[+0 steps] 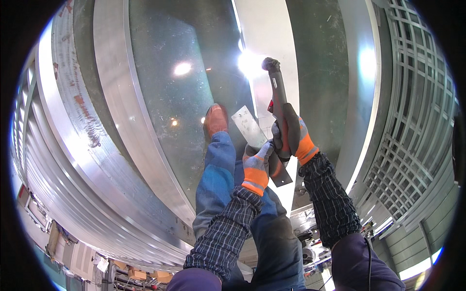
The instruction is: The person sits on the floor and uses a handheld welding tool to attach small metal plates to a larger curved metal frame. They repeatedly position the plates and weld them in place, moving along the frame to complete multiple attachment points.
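My right hand (294,136), in a grey and orange work glove, is closed round a long dark hand tool with red parts (278,89). Its knobbed black head points away from me, beside a bright white glare over a long pale metal beam (272,29). Whether that glare is an arc or a reflection, I cannot tell. My left hand (256,167), gloved alike, grips a flat rectangular metal plate (249,127). The plate slants across under the tool, with a small hole near its close end. Both hands are close together, and the gloves hide parts of both things.
Long metal profiles (114,53) run along the left, with ribbed panels (92,194) beyond them. White lattice grating (407,160) stands on the right. My brown shoe (216,120) rests on the dark green floor (170,97). Boxes (137,274) and clutter show at the lower left.
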A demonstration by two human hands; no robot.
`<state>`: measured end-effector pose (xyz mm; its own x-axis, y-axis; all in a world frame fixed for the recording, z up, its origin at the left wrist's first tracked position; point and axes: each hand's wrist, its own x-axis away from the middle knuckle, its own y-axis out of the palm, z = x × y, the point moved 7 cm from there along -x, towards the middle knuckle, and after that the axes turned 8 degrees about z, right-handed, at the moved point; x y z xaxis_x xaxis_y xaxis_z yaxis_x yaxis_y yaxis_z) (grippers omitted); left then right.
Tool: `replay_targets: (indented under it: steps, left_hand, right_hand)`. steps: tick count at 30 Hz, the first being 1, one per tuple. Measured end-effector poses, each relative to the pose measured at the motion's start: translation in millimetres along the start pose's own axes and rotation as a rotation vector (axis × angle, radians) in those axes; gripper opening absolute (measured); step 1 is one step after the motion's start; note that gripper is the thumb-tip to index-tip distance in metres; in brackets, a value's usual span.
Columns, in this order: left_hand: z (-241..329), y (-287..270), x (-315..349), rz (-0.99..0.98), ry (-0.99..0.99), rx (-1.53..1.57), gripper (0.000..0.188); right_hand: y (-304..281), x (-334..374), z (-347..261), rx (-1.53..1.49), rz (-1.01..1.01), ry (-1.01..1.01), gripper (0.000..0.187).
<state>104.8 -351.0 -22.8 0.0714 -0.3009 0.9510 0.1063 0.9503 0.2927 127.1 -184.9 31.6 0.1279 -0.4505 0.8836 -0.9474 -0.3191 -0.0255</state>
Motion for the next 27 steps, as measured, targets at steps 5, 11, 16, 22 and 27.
replay_targets:
  steps: [5,11,16,22,27]
  left_hand:
    - [29.3,10.6,18.8,-0.020,0.179,-0.254,0.022]
    - [83.3,20.8,31.9,0.149,0.246,-0.388,0.025]
    - [116.2,-54.6,-23.5,0.367,0.260,-0.355,0.039]
    - [176.6,-140.1,-133.6,0.222,0.683,-1.152,0.045]
    - [211.0,-107.1,-176.8,0.582,0.652,-1.535,0.076]
  right_hand:
    - [-10.1,17.3,-4.8,-0.026,0.096,0.011,0.067]
    - [-31.3,49.6,4.8,-0.016,0.105,-0.026,0.075]
    - [-37.8,81.7,19.5,-0.072,0.124,-0.019,0.070]
    - [-41.6,102.1,45.9,-0.455,0.105,0.116,0.065]
    - [-56.3,114.3,47.6,-0.560,0.073,0.109,0.065]
